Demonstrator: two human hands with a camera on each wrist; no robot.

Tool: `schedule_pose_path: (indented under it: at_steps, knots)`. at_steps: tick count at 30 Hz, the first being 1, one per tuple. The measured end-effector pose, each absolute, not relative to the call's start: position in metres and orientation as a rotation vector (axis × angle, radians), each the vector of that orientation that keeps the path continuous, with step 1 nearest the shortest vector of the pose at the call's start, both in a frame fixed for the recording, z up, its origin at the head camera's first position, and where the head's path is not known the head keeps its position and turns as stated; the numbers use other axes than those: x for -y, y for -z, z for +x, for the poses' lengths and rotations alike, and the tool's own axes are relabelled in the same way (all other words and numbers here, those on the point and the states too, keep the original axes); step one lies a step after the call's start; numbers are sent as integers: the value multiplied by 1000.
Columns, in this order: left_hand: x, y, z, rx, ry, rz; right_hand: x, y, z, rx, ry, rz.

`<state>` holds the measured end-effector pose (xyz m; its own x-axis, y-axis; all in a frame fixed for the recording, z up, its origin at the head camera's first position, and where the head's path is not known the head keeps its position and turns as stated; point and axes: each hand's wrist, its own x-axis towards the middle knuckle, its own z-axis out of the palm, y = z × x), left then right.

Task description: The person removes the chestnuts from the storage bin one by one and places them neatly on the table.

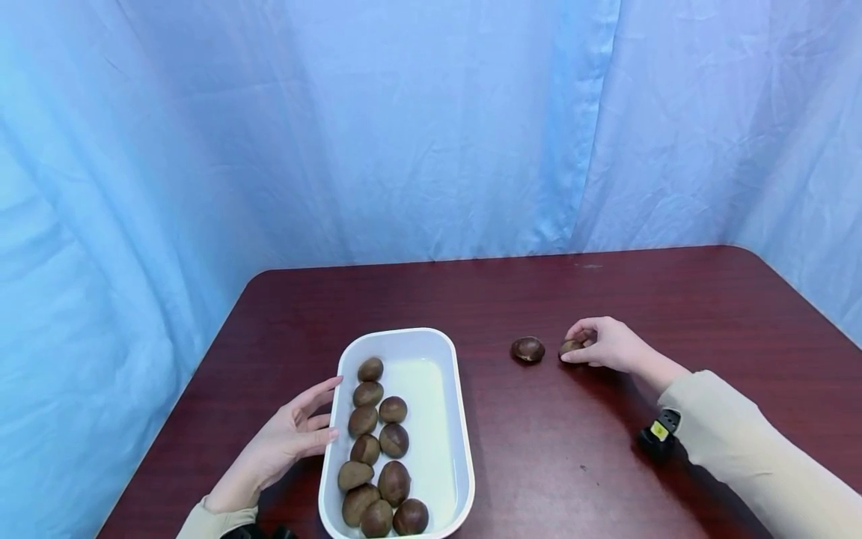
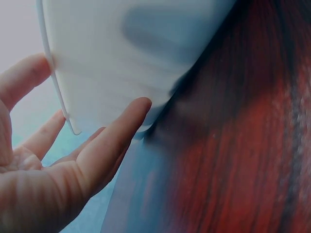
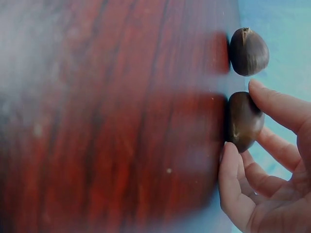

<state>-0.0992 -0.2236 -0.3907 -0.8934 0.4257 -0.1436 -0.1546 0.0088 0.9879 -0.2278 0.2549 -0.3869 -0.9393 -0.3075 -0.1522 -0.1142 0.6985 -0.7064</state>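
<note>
A white tray (image 1: 431,404) stands on the table, with several brown chestnuts (image 1: 393,483) gathered along its left side and front end. My left hand (image 1: 286,442) rests against the tray's left side; the left wrist view shows its fingers spread at the rim and outer wall. Right of the tray, my right hand (image 1: 609,346) pinches a chestnut (image 3: 245,121) between thumb and fingers, down at the table top. Just left of it, another chestnut (image 1: 528,349) lies apart on the wood, untouched.
The dark red wooden table (image 1: 539,449) has rounded far corners. Light blue curtains (image 1: 431,150) hang behind it and along both sides. A black wrist device (image 1: 658,433) with a yellow mark sits at the right sleeve.
</note>
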Motion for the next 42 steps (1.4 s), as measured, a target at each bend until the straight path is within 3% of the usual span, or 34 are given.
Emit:
schedule_pose_path:
  at_steps: [20,42]
  knots:
    - [225,388,-98,-1924,-1914,260,-246,334,-229,-2750,1037,-459]
    - [225,390,-99,-1900,-1931,291,-131,293,-217,-2628,1270,-766]
